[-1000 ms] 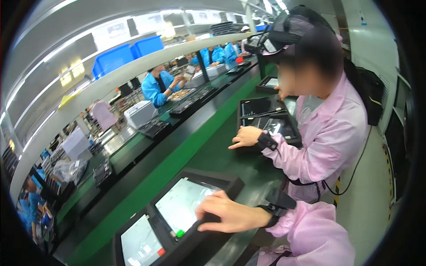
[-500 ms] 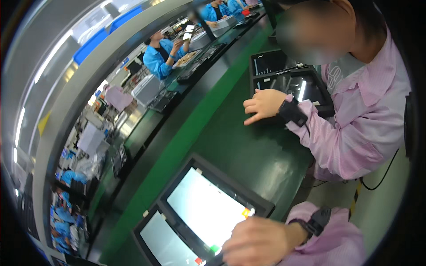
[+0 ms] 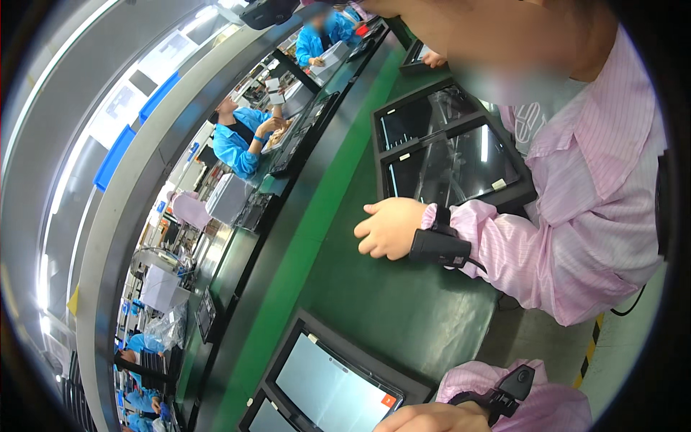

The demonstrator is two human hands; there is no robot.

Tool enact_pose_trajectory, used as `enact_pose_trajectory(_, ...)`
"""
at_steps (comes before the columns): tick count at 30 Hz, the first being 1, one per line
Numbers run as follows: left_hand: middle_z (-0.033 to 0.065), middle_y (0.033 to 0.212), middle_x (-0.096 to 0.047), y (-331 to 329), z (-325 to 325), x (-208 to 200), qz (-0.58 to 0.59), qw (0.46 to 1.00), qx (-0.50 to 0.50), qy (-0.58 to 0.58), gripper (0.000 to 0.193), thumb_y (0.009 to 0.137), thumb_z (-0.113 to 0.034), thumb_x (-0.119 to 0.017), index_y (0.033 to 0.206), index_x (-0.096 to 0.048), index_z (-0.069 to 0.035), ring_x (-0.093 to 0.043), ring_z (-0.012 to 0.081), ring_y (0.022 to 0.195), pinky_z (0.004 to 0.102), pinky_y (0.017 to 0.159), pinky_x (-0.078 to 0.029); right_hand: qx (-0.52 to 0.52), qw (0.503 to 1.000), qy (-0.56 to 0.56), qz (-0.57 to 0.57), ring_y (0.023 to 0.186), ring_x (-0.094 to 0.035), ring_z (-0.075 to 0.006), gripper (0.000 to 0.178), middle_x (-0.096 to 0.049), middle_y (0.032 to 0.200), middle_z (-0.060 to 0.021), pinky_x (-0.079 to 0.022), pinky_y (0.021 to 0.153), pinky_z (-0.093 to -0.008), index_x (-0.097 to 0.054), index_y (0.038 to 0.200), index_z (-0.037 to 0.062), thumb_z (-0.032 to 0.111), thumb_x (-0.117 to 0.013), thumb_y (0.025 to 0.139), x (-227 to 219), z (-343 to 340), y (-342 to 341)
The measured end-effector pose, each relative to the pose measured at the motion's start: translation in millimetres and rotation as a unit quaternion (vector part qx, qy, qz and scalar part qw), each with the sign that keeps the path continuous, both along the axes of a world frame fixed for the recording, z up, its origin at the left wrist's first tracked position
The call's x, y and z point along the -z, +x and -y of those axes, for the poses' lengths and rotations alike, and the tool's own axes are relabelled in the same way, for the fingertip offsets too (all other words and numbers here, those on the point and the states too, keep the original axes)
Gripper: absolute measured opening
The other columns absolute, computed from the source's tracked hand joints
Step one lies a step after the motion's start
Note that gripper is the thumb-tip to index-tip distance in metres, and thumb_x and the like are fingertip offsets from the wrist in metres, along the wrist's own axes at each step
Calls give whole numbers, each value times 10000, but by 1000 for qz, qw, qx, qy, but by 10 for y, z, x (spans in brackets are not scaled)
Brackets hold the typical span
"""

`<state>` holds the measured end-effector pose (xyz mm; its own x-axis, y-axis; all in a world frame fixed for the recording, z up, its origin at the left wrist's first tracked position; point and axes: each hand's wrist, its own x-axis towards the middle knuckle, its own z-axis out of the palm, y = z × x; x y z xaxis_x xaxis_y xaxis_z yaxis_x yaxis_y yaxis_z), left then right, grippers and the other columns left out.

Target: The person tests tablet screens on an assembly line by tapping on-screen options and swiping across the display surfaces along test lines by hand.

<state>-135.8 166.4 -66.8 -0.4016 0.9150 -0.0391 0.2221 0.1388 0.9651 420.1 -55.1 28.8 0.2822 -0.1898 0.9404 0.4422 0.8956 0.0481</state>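
At bottom centre two pale screens (image 3: 327, 376) are framed, one partly covered by the right hand (image 3: 435, 419); its fingers' grasp cannot be told. Above, two dark screens (image 3: 468, 162) and one co-worker's hand (image 3: 392, 229) are seen.

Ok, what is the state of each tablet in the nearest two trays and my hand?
Nearer upper pale rectangular tablet: apparently lit.
Nearer lower rectangular tablet: pale, cropped.
Farther upper glossy rectangular tablet: mostly dark.
Farther lower glossy rectangular tablet: mostly dark.
Bare right hand: cropped, grip unclear.
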Motion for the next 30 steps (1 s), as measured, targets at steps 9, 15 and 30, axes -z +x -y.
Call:
enact_pose_trajectory(9,112,1142,-606,1493,299,-1155,-352,793,466,-174,620,935,-160,-558,1471,-273,-33,-583,173,1000,297,840,-470,-11,999,-20,25,823,-594,-262,125,-671,946,-170,-506,711,-351,-671,885,0,117,-672,842,-11,10,-13)
enact_pose_trajectory(15,8,781,-561,2283,582,-1495,-383,688,568,-241,594,913,-72,-592,1450,-341,-50,-546,97,715,237,657,-448,-25,998,-23,45,824,-592,-263,128,-671,955,-173,-505,711,-351,-673,890,-5,117,-664,853,-55,66,-86)
enact_pose_trajectory(30,187,1550,-188,2299,641,-1602,-274,691,668,27,809,905,-193,-622,1516,-98,-118,-157,196,1443,263,1143,-90,-52,990,-78,108,824,-589,-264,140,-672,977,-182,-502,710,-349,-678,903,-18,117,-644,878,-91,188,-398)
